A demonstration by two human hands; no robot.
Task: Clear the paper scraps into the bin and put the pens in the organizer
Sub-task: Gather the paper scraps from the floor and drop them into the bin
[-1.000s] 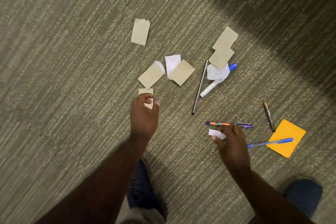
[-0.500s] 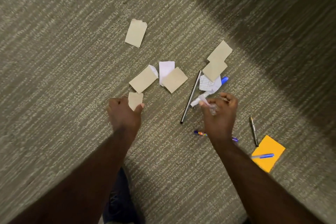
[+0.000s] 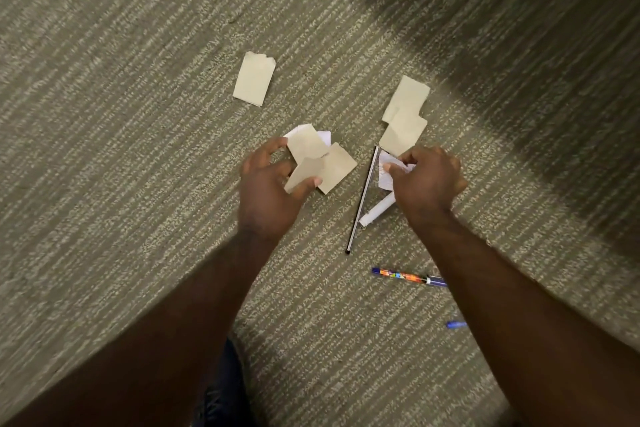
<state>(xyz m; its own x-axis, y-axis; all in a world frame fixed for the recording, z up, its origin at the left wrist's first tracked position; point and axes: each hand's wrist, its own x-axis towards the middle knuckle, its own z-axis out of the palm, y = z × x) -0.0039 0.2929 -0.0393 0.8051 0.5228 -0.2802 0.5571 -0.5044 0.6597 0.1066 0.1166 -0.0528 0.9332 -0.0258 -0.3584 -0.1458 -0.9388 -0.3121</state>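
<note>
Paper scraps and pens lie scattered on a carpet. My left hand [image 3: 268, 189] pinches tan scraps [image 3: 306, 158] at the middle pile, with a further tan scrap [image 3: 337, 168] and a white one [image 3: 323, 136] beside them. My right hand [image 3: 427, 180] grips crumpled white scraps [image 3: 389, 166] over a white marker [image 3: 375, 211]. Two tan scraps [image 3: 405, 114] lie just beyond that hand, and a lone tan scrap [image 3: 254, 78] sits farther back. A thin black pen [image 3: 362, 199] lies between my hands. A multicoloured pen [image 3: 405, 276] and the tip of a blue pen [image 3: 455, 324] lie near my right forearm.
Grey-green striped carpet [image 3: 121, 149] fills the view, darker in shadow at the upper right. A dark shoe [image 3: 225, 388] shows at the bottom between my arms. No bin or organizer is in view.
Both hands moved forward: the left from one small tan scrap to the middle pile, now pinching more scraps; the right onto the white scraps by the marker. The orange note has left view.
</note>
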